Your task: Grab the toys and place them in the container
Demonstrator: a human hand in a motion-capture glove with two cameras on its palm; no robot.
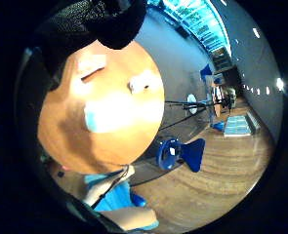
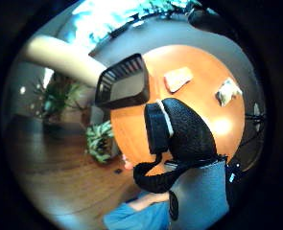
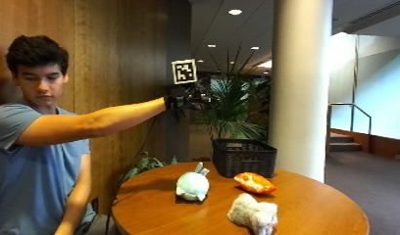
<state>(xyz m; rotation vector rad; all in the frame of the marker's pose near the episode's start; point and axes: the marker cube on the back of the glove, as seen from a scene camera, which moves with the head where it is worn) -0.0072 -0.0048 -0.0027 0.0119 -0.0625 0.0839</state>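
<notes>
On the round wooden table [image 3: 317, 205] lie three toys: a pale green round one [image 3: 192, 186], an orange one [image 3: 254, 182] and a cream plush one [image 3: 253, 214]. A black basket [image 3: 244, 156] stands at the table's far edge, behind the toys. My gloved right hand [image 3: 186, 98] is stretched out high above the table, well above the green toy, and holds nothing. The little finger side palm view looks down on the table [image 1: 65, 126] with the green toy [image 1: 97, 117], orange toy [image 1: 91, 66] and plush [image 1: 142, 81]. The thumb side palm view shows the basket [image 2: 123, 82], orange toy [image 2: 178, 78] and plush [image 2: 228, 91].
A white pillar [image 3: 301, 83] rises right behind the basket. A tall potted plant [image 3: 236, 112] stands beside the pillar, in front of a wood-panelled wall. Blue chairs [image 1: 175, 152] stand on the floor beyond the table.
</notes>
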